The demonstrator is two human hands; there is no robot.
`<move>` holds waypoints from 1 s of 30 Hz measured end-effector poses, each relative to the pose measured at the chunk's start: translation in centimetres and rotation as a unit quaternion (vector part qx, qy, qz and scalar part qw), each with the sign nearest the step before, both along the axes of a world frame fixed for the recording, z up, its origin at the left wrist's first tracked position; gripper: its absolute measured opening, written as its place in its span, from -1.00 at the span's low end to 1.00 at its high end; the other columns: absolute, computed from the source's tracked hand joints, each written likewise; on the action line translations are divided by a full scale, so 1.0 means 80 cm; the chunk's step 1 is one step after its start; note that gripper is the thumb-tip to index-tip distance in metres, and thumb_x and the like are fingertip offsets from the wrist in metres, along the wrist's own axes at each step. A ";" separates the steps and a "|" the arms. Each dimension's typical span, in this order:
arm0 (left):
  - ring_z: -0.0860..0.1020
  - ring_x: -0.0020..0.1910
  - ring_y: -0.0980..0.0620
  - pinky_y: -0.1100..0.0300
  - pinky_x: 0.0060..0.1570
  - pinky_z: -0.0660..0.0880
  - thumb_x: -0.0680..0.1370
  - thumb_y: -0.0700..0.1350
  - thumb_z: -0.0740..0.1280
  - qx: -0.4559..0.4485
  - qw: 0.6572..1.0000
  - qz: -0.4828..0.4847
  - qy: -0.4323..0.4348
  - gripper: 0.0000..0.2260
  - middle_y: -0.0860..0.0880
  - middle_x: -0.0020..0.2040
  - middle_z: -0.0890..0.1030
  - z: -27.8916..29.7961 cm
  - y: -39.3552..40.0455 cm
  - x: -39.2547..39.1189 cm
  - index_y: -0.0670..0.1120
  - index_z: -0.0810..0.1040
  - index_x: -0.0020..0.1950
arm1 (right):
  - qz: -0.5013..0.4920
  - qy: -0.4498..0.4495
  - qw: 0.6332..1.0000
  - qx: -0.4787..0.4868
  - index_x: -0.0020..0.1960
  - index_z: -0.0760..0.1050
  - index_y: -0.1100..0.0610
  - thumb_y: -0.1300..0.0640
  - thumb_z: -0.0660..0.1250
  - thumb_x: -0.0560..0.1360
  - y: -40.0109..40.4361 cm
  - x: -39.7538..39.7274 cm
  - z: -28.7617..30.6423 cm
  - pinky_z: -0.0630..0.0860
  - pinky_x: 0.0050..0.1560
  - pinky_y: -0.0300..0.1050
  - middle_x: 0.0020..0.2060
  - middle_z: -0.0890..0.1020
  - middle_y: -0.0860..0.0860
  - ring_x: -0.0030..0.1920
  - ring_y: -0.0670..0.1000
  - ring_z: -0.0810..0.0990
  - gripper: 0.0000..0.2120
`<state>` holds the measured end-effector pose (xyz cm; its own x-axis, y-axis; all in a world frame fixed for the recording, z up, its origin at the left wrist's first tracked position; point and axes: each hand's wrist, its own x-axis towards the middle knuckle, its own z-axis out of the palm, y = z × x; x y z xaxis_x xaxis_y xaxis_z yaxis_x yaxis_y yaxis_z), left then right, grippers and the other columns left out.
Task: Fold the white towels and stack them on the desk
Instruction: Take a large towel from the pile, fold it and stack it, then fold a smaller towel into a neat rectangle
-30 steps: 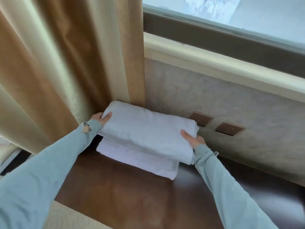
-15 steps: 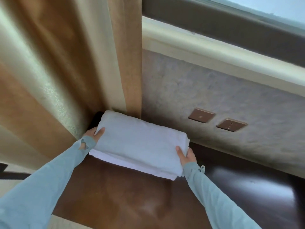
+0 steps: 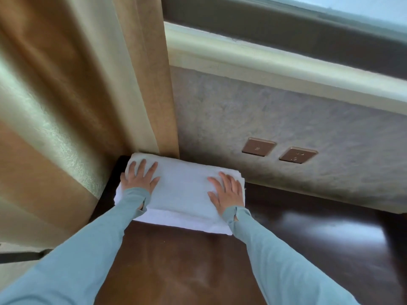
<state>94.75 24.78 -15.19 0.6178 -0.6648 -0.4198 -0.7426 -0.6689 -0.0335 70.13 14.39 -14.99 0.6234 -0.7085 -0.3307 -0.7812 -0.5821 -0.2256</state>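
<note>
A folded white towel lies on top of another folded white towel, whose front edge shows beneath it. The stack sits at the back left corner of the dark brown desk, against the wall and curtain. My left hand lies flat on the left end of the top towel, fingers spread. My right hand lies flat on its right end, fingers straight and spread. Both arms wear light blue sleeves.
A tan and cream curtain hangs at the left, touching the towels' back edge. Two bronze wall sockets sit on the grey wall to the right. A window sill runs above. The desk's glossy surface extends right.
The top towel came down onto the lower one. Both hands moved from gripping its ends to lying flat on top of it.
</note>
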 end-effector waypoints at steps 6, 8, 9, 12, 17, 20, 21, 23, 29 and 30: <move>0.36 0.31 -0.14 0.07 0.29 0.33 0.56 -0.19 0.20 -0.163 0.981 0.015 0.104 -0.68 -0.11 0.37 0.35 0.061 -0.068 -0.101 -0.05 0.44 0.32 | -0.272 -0.231 0.925 0.127 0.18 0.50 0.23 0.35 0.19 0.50 -0.026 -0.065 0.048 0.38 0.24 -0.16 0.14 0.55 0.15 0.11 0.07 0.50 -0.71; 0.45 0.23 -0.15 0.11 0.27 0.39 0.55 -0.25 0.21 -0.201 0.960 0.006 0.193 -0.72 -0.14 0.30 0.43 0.065 -0.090 -0.166 -0.10 0.52 0.23 | -0.406 -0.228 0.866 0.183 -0.04 0.57 0.17 0.36 0.16 0.49 -0.031 -0.115 0.061 0.57 -0.12 -0.16 -0.15 0.60 0.13 -0.26 -0.01 0.56 -0.77; 0.47 0.21 -0.15 0.12 0.27 0.40 0.54 -0.26 0.21 -0.200 0.954 -0.016 0.222 -0.73 -0.16 0.28 0.45 0.067 -0.099 -0.202 -0.11 0.54 0.20 | -0.460 -0.226 0.830 0.222 -0.17 0.55 0.14 0.37 0.14 0.50 -0.034 -0.144 0.066 0.54 -0.38 -0.24 -0.26 0.58 0.11 -0.44 -0.06 0.55 -0.75; 0.52 0.14 -0.13 0.19 0.20 0.41 0.51 -0.27 0.24 -0.194 0.936 -0.076 0.283 -0.74 -0.16 0.20 0.52 0.077 -0.123 -0.319 -0.12 0.57 0.16 | -0.521 -0.217 0.798 0.209 -0.36 0.46 0.08 0.39 0.08 0.50 -0.040 -0.253 0.074 0.29 -0.68 -0.40 -0.43 0.51 0.06 -0.73 -0.19 0.39 -0.63; 0.53 0.18 -0.05 0.26 0.18 0.39 0.52 -0.20 0.25 -0.115 0.927 -0.164 0.318 -0.75 -0.10 0.18 0.57 0.086 -0.154 -0.509 -0.11 0.56 0.18 | -0.531 -0.204 0.803 0.179 -0.35 0.38 -0.01 0.26 0.23 0.52 -0.050 -0.466 0.088 0.51 -0.26 -0.21 -0.33 0.55 0.04 -0.35 0.00 0.51 -0.69; 0.60 0.06 -0.02 0.32 0.07 0.45 0.52 -0.21 0.25 -0.118 0.924 -0.146 0.334 -0.77 -0.07 0.05 0.64 0.084 -0.176 -0.624 -0.12 0.60 0.12 | -0.564 -0.212 0.783 0.156 -0.34 0.39 -0.06 0.22 0.27 0.48 -0.062 -0.595 0.076 0.54 -0.07 -0.06 -0.16 0.62 0.12 -0.20 0.07 0.54 -0.72; 0.63 -0.10 0.03 0.35 -0.08 0.50 0.53 -0.21 0.24 -0.117 0.921 -0.122 0.351 -0.78 -0.05 -0.07 0.65 0.083 -0.182 -0.662 -0.14 0.61 0.10 | -0.582 -0.221 0.768 0.150 -0.33 0.42 -0.05 0.23 0.26 0.47 -0.065 -0.636 0.067 0.54 -0.12 -0.04 -0.19 0.63 0.11 -0.25 0.08 0.56 -0.75; 0.60 -0.37 0.10 0.38 -0.36 0.51 0.54 -0.21 0.22 -0.115 0.917 -0.092 0.371 -0.79 -0.03 -0.24 0.62 0.081 -0.193 -0.734 -0.20 0.62 0.07 | -0.620 -0.235 0.735 0.140 -0.29 0.49 0.00 0.21 0.23 0.43 -0.064 -0.708 0.065 0.52 -0.22 -0.07 -0.27 0.64 0.08 -0.36 0.05 0.57 -0.82; 0.61 0.08 -0.10 0.14 0.16 0.51 0.50 -0.16 0.24 -0.039 0.921 -0.207 0.329 -0.80 -0.07 0.09 0.65 0.084 -0.227 -0.913 -0.05 0.61 0.04 | -0.617 -0.165 0.758 0.135 -0.03 0.54 0.09 0.22 0.16 0.51 -0.060 -0.856 0.087 0.47 0.18 -0.15 0.10 0.60 0.10 0.14 0.10 0.56 -0.81; 0.60 0.10 -0.09 0.17 0.17 0.49 0.51 -0.15 0.24 -0.038 0.920 -0.221 0.320 -0.79 -0.06 0.12 0.64 0.085 -0.234 -0.940 -0.05 0.61 0.06 | -0.612 -0.151 0.764 0.137 -0.09 0.50 0.03 0.23 0.17 0.51 -0.062 -0.876 0.091 0.46 0.17 -0.15 0.10 0.58 0.07 0.16 0.09 0.54 -0.83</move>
<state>19.55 6.05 -8.39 -0.0787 -0.8338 -0.5464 -0.7939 -0.2791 0.5401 0.07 9.43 -7.73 -0.3728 -0.7524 -0.5430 -0.5911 0.6437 -0.4861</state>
